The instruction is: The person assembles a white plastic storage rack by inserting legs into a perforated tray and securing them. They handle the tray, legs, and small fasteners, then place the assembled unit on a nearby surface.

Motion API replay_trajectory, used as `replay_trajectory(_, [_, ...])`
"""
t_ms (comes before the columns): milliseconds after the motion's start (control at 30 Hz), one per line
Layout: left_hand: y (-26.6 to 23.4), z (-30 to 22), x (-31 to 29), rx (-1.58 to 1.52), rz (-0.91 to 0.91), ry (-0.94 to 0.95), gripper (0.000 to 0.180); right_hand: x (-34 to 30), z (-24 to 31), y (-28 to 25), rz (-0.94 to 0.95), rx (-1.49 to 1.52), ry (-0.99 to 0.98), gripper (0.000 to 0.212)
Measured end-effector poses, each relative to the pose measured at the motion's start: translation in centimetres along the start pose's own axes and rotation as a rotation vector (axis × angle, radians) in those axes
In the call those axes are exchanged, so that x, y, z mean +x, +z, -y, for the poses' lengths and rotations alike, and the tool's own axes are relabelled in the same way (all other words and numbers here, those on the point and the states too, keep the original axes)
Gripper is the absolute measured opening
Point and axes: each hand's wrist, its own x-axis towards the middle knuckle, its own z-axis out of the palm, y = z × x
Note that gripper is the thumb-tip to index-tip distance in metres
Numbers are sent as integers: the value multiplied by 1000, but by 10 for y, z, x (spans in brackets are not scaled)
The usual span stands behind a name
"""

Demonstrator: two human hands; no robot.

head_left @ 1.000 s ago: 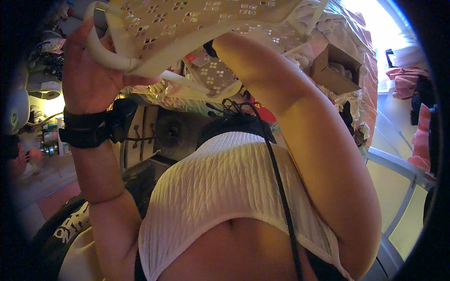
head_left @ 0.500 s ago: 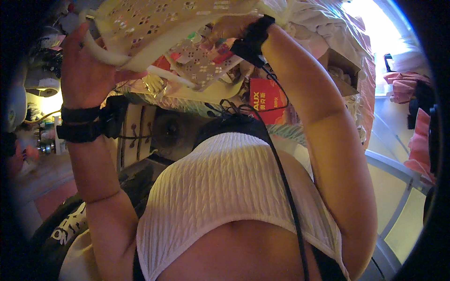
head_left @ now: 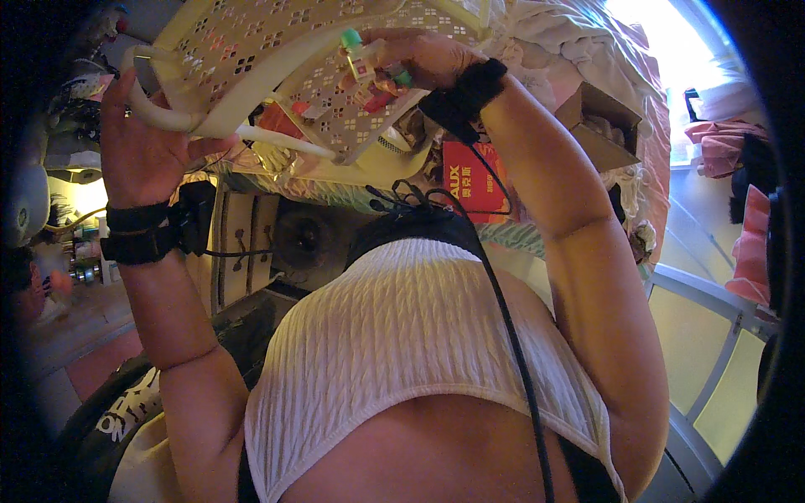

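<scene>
A cream plastic basket [head_left: 314, 126] with perforated sides is tilted in front of me at the top of the view. My left hand [head_left: 149, 159] grips it by its white handle [head_left: 226, 117], thumb stretched out along the near side. Inside the basket opening, my right hand [head_left: 428, 57] has its fingers closed around a small clear bottle with a green cap [head_left: 359, 57]. A second green cap [head_left: 402, 79] shows just under those fingers, beside a red item [head_left: 379, 99]. The fingertips of my right hand are partly hidden by these things.
A bed with rumpled pale cloth [head_left: 579, 42] lies beyond. On it are a red flat box [head_left: 474, 180] and an open cardboard box [head_left: 597, 126]. Drawers [head_left: 239, 243] and a dark round fan-like object [head_left: 303, 239] stand below the bed edge. A black cable [head_left: 507, 327] runs down my front.
My right hand has shifted slightly right, and the green-capped bottle now shows plainly in it. My left hand and the basket handle have moved a little left and down.
</scene>
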Motion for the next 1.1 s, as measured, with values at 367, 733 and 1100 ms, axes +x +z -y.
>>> replay_trajectory(367, [9, 4, 3, -64, 47, -79, 70, -22, -2, 3, -240, -19, 50, 33])
replay_trajectory(733, [15, 6, 5, 0, 38, -82, 73, -36, -12, 13, -28, 300, -138, 27])
replay_trajectory(1100, [19, 8, 4, 66, -6, -63, 76, -37, -17, 17, -53, 373, -158, 23])
